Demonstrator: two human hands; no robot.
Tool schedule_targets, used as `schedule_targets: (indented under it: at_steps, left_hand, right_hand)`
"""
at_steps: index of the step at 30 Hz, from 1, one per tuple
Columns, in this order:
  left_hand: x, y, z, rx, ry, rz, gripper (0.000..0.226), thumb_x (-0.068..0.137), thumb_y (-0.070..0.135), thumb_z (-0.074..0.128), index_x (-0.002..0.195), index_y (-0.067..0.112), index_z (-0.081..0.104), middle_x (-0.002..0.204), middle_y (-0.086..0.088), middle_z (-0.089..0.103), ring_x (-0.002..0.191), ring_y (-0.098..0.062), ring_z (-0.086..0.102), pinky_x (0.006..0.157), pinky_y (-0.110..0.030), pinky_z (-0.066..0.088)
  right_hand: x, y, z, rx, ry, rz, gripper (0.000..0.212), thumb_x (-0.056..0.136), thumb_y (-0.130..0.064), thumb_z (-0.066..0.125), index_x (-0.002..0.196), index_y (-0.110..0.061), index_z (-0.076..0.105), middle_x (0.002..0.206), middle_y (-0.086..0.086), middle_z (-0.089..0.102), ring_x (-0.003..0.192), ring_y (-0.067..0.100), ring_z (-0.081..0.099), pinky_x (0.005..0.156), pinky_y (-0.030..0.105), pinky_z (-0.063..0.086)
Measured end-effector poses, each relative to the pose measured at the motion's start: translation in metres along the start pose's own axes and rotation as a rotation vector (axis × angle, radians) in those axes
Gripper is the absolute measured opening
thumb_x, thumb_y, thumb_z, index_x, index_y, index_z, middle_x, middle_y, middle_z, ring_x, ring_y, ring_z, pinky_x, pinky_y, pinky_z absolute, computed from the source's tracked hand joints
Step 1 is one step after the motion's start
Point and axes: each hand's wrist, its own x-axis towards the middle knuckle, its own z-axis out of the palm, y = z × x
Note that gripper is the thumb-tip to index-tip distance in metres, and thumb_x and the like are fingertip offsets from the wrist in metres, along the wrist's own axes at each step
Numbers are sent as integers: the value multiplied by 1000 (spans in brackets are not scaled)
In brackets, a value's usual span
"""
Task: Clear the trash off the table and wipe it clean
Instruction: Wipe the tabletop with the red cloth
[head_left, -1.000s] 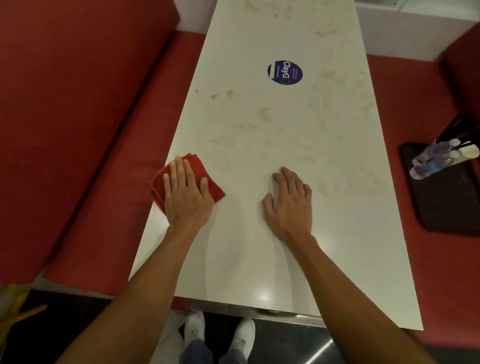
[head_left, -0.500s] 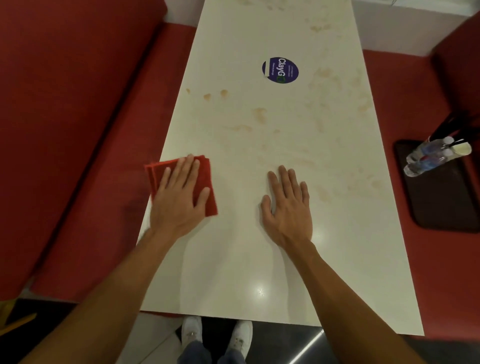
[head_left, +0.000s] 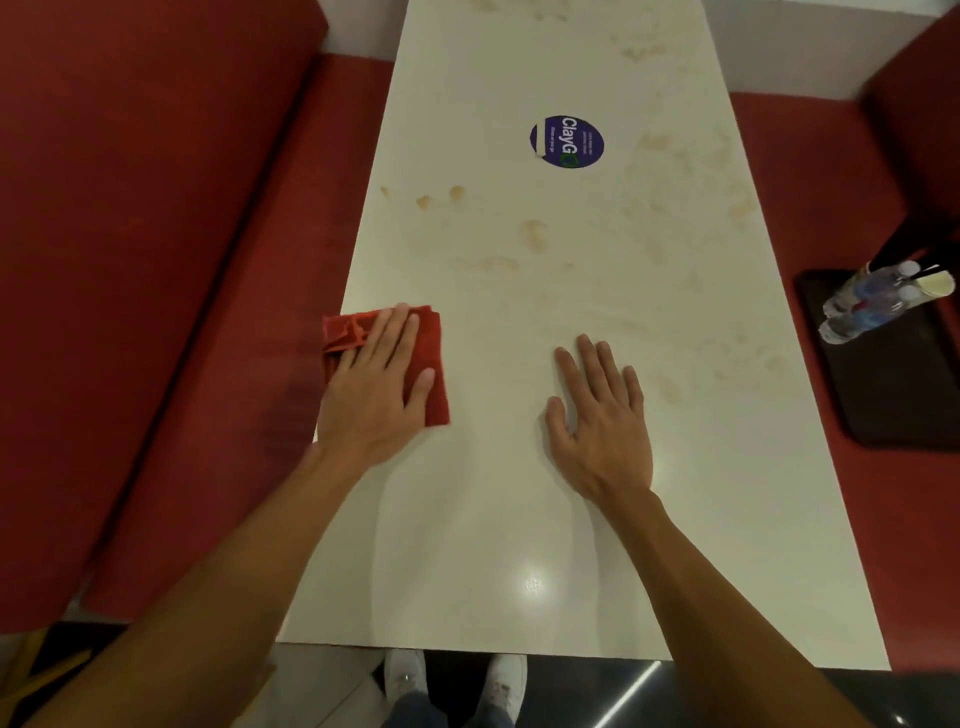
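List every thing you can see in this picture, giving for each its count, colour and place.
table: one, white, centre.
stains: many, brownish, far half of the table.
sticker: one, blue, round, far middle of the table.
cloth: one, red, table's left edge.
benches: two, red, either side of the table.
tray: one, dark, on the right bench.
bottles: at least two, clear, on the tray.
shoes: two, white, on the floor below the near end.
left hand: one, flat on the cloth.
right hand: one, flat on the bare table.
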Motion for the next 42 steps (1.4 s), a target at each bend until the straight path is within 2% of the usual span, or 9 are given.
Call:
schedule_targets:
  at_steps: [6, 13, 17, 20, 24, 27, 33, 37, 42]
  left_hand:
    - [110, 8, 7, 3, -47, -158, 79, 101, 54, 14, 166, 8, 13, 175, -8, 5, 162, -21, 0, 131, -48, 1]
    - [34, 21, 2, -25, -31, 175, 72, 106, 50, 29, 167, 15, 17, 175, -1, 10, 162, -15, 4, 131, -46, 9]
    - [56, -28, -2, 24, 3, 15, 74, 104, 52, 27, 166, 13, 21, 175, -4, 14, 161, -17, 9, 131, -46, 9]
    - [90, -5, 5, 7, 4, -107, 78, 101, 53, 20, 165, 9, 21, 175, -8, 13, 162, -21, 8, 131, -47, 5]
    - [54, 39, 7, -1, -4, 88, 72, 105, 49, 24, 166, 11, 21, 174, -6, 15, 162, -20, 9, 131, -48, 9]
    - [3, 9, 1, -27, -4, 179, 69, 106, 47, 34, 167, 18, 20, 175, 1, 13, 161, -14, 7, 130, -45, 12]
    - [61, -8, 1, 5, 14, -176, 75, 102, 52, 22, 165, 11, 22, 174, -7, 15, 161, -22, 9, 131, -50, 7]
    - [49, 62, 12, -13, 20, -95, 73, 105, 49, 21, 166, 9, 19, 175, -8, 13, 162, -23, 7, 129, -48, 15]
    - [-64, 80, 5, -24, -44, 30, 70, 108, 48, 29, 168, 19, 7, 176, 2, -1, 162, -14, -4, 128, -42, 18]
  right_hand:
    - [1, 0, 0, -18, 2, 8, 64, 107, -44, 33, 167, -32, 16, 176, -8, 1, 160, 8, -11, 132, 45, 3]
    - [0, 2, 2, -24, 5, 2, 64, 107, -46, 31, 167, -32, 14, 175, -9, -1, 160, 8, -11, 131, 47, 5]
    - [0, 0, 1, 6, 13, 11, 63, 107, -45, 31, 167, -33, 17, 175, -10, 1, 160, 7, -10, 131, 46, 5]
    - [0, 0, 0, 5, 10, 8, 63, 107, -46, 28, 167, -32, 17, 175, -10, 2, 160, 7, -10, 132, 45, 4]
    - [0, 1, 0, 2, 13, -3, 62, 107, -46, 28, 167, -32, 17, 175, -9, 3, 160, 8, -9, 131, 46, 5]
    - [0, 1, -1, 31, 25, -4, 61, 107, -46, 29, 166, -32, 20, 175, -10, 5, 160, 7, -7, 131, 46, 6]
    - [-1, 0, -1, 72, 52, -11, 61, 106, -43, 35, 165, -30, 26, 175, -8, 10, 161, 7, -3, 131, 45, 5]
    - [-4, 4, -6, 264, 91, 12, 59, 102, -40, 39, 159, -23, 42, 171, -7, 26, 160, 7, 10, 131, 43, 11]
    - [-10, 34, -25, 487, 203, -25, 45, 99, -26, 54, 143, -16, 61, 161, -3, 46, 152, 14, 35, 124, 43, 32]
